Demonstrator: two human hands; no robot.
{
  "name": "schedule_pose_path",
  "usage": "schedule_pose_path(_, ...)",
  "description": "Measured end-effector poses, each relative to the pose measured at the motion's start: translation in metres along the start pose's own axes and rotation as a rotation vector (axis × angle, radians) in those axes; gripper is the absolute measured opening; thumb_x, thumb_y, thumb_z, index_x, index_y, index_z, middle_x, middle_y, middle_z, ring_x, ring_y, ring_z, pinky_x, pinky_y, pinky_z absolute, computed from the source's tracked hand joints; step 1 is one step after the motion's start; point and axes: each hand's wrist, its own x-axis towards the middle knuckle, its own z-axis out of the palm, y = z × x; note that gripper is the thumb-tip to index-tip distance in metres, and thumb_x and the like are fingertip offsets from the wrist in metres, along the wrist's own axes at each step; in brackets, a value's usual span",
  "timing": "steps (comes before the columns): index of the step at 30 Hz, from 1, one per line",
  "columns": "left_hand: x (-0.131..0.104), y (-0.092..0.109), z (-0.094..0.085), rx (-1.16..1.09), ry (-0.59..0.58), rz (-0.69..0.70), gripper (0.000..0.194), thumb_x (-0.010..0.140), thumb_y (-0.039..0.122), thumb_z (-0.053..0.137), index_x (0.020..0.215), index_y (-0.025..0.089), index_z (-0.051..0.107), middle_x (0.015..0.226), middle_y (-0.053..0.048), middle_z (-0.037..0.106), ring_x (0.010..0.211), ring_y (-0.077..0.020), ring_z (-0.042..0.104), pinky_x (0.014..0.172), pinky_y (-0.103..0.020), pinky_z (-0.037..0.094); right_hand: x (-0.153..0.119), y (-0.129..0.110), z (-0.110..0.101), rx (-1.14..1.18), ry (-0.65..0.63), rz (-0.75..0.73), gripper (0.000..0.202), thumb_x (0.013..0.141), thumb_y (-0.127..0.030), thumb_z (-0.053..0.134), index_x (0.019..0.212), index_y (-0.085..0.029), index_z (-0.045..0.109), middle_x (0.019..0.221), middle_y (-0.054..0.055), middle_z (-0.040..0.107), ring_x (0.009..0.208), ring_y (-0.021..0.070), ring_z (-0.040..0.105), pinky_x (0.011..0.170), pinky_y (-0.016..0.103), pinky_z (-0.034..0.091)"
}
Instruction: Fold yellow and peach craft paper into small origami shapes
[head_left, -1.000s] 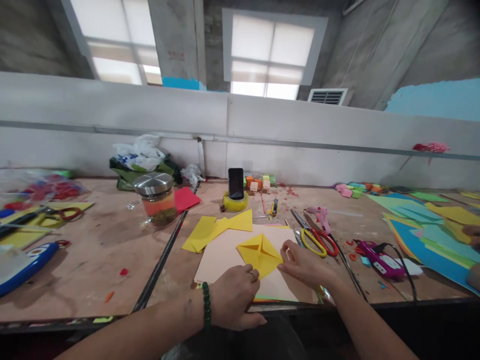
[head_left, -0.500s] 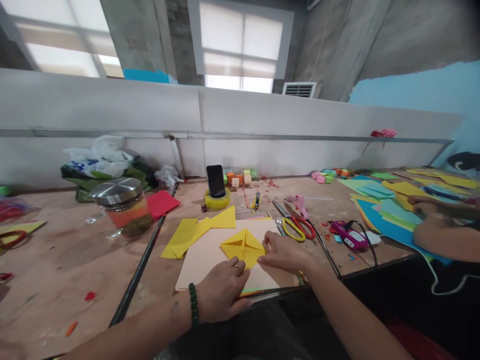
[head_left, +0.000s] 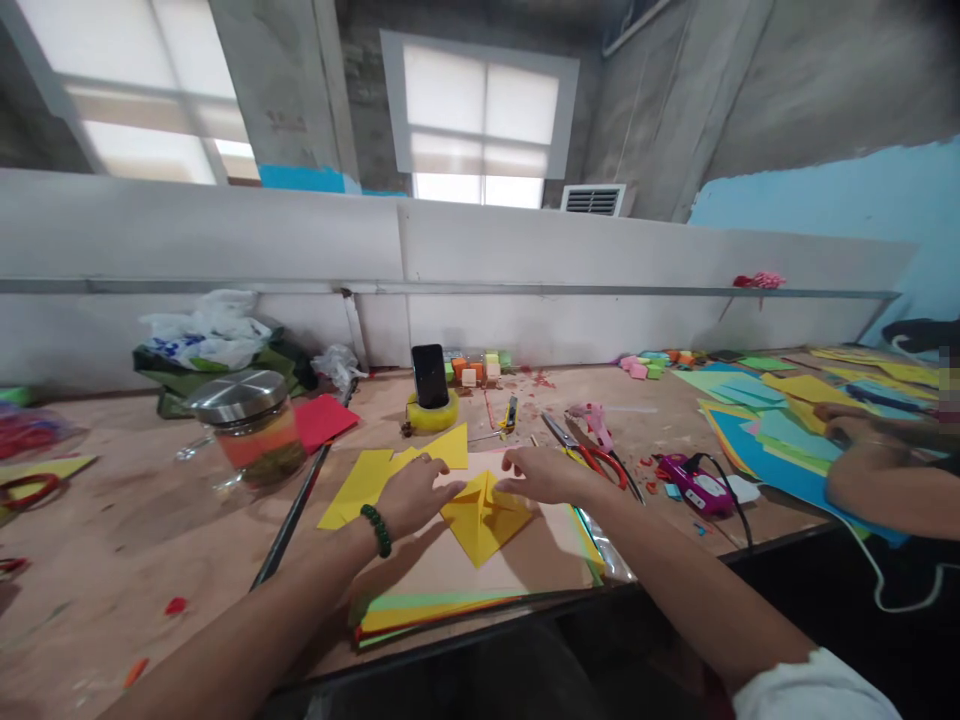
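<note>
A yellow folded paper point(head_left: 480, 530) lies on the stack of coloured sheets point(head_left: 420, 580) in front of me, its point toward me and raised creases at its middle. My left hand point(head_left: 412, 495), with a green bead bracelet at the wrist, is at the paper's upper left side. Its thumb reaches to the paper's edge, apart from the fingers. At the upper right side is my right hand point(head_left: 551, 475), thumb and bent index finger apart beside the paper's top flap. Whether the fingertips touch the paper is hard to tell. Loose yellow paper pieces point(head_left: 352, 485) lie beyond my left hand.
Scissors point(head_left: 604, 465) lie right of the stack, near a purple device point(head_left: 701, 485) with a cord. Behind are a phone point(head_left: 430, 376) on a yellow tape roll point(head_left: 433, 412) and a box cutter point(head_left: 511, 413). A glass jar point(head_left: 251, 430) stands left. Another person's hand point(head_left: 862, 445) is at right.
My left hand has moved from the paper's near edge up to its left side. The paper now shows its lower point uncovered, and its flaps stand differently. The view has tilted slightly upward.
</note>
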Motion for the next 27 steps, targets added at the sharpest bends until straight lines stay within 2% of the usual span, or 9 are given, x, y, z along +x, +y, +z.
schedule_pose_path(2, 0.006, -0.002, 0.01, -0.02, 0.001, -0.015, 0.022, 0.082, 0.038, 0.057, 0.084, 0.016, 0.062, 0.089, -0.01, 0.063, 0.086, -0.0266, 0.061, 0.072, -0.036, 0.046, 0.015, -0.007, 0.002, 0.018, 0.032, -0.025, 0.033, 0.086, -0.045, 0.057, 0.106, -0.019, 0.065, 0.104, 0.01, 0.069, 0.096, 0.0246, 0.062, 0.074, 0.029, 0.041)
schedule_pose_path(5, 0.004, -0.003, 0.023, -0.083, 0.009, -0.01, 0.018, 0.072, 0.031, 0.066, 0.078, 0.016, 0.059, 0.088, -0.009, 0.06, 0.084, -0.026, 0.058, 0.075, -0.037, 0.045, 0.033, -0.008, 0.012, 0.075, 0.041, -0.048, 0.032, 0.078, -0.042, 0.066, 0.1, -0.018, 0.067, 0.1, 0.009, 0.068, 0.09, 0.0234, 0.062, 0.071, 0.028, 0.041)
schedule_pose_path(8, 0.001, -0.006, 0.028, -0.193, 0.015, -0.009, 0.017, 0.066, 0.026, 0.069, 0.073, 0.018, 0.055, 0.083, -0.005, 0.057, 0.079, -0.0227, 0.056, 0.073, -0.036, 0.045, 0.043, 0.0, 0.023, 0.178, 0.061, -0.074, 0.036, 0.07, -0.04, 0.072, 0.096, -0.016, 0.067, 0.093, 0.007, 0.067, 0.081, 0.0209, 0.061, 0.065, 0.027, 0.041)
schedule_pose_path(12, 0.005, -0.012, 0.029, -0.41, -0.002, -0.006, 0.015, 0.064, 0.022, 0.065, 0.066, 0.02, 0.05, 0.068, 0.002, 0.053, 0.067, -0.0168, 0.051, 0.063, -0.03, 0.044, 0.048, 0.009, 0.038, 0.392, 0.074, -0.141, 0.021, 0.073, -0.035, 0.069, 0.077, -0.016, 0.063, 0.073, 0.001, 0.062, 0.067, 0.0149, 0.058, 0.057, 0.023, 0.041)
schedule_pose_path(14, 0.008, -0.015, 0.03, -0.55, -0.011, -0.002, 0.013, 0.067, 0.026, 0.063, 0.07, 0.019, 0.053, 0.065, 0.003, 0.053, 0.064, -0.0153, 0.051, 0.06, -0.027, 0.043, 0.049, 0.011, 0.047, 0.512, 0.105, -0.174, 0.018, 0.079, -0.034, 0.062, 0.075, -0.016, 0.058, 0.067, -0.002, 0.058, 0.061, 0.0125, 0.055, 0.055, 0.021, 0.041)
schedule_pose_path(17, 0.011, -0.019, 0.031, -0.755, 0.002, -0.004, 0.029, 0.073, 0.045, 0.06, 0.081, 0.016, 0.06, 0.071, -0.001, 0.06, 0.067, -0.0163, 0.055, 0.06, -0.027, 0.045, 0.052, 0.01, 0.056, 0.654, 0.202, -0.22, 0.023, 0.084, -0.039, 0.055, 0.077, -0.017, 0.054, 0.066, -0.002, 0.056, 0.059, 0.0117, 0.053, 0.055, 0.022, 0.042)
schedule_pose_path(20, 0.012, -0.022, 0.03, -0.899, 0.027, -0.01, 0.049, 0.076, 0.061, 0.054, 0.071, 0.014, 0.062, 0.067, -0.003, 0.061, 0.062, -0.0161, 0.055, 0.056, -0.026, 0.044, 0.055, 0.006, 0.054, 0.728, 0.275, -0.296, 0.029, 0.08, -0.044, 0.061, 0.073, -0.017, 0.056, 0.069, 0.0, 0.059, 0.063, 0.0128, 0.053, 0.058, 0.024, 0.042)
schedule_pose_path(23, 0.012, -0.023, 0.026, -0.971, 0.073, 0.0, 0.052, 0.071, 0.065, 0.061, 0.063, 0.013, 0.064, 0.061, -0.003, 0.06, 0.057, -0.0146, 0.052, 0.054, -0.025, 0.042, 0.058, -0.001, 0.044, 0.741, 0.289, -0.394, 0.025, 0.077, -0.041, 0.066, 0.075, -0.017, 0.064, 0.074, 0.002, 0.064, 0.068, 0.0144, 0.055, 0.062, 0.025, 0.042)
schedule_pose_path(27, 0.012, -0.024, 0.021, -1.014, 0.106, 0.015, 0.047, 0.066, 0.061, 0.068, 0.06, 0.014, 0.066, 0.058, -0.001, 0.06, 0.058, -0.0142, 0.052, 0.056, -0.024, 0.042, 0.065, -0.015, 0.034, 0.729, 0.224, -0.476, 0.016, 0.075, -0.032, 0.066, 0.07, -0.017, 0.069, 0.067, 0.001, 0.066, 0.064, 0.0138, 0.056, 0.061, 0.025, 0.041)
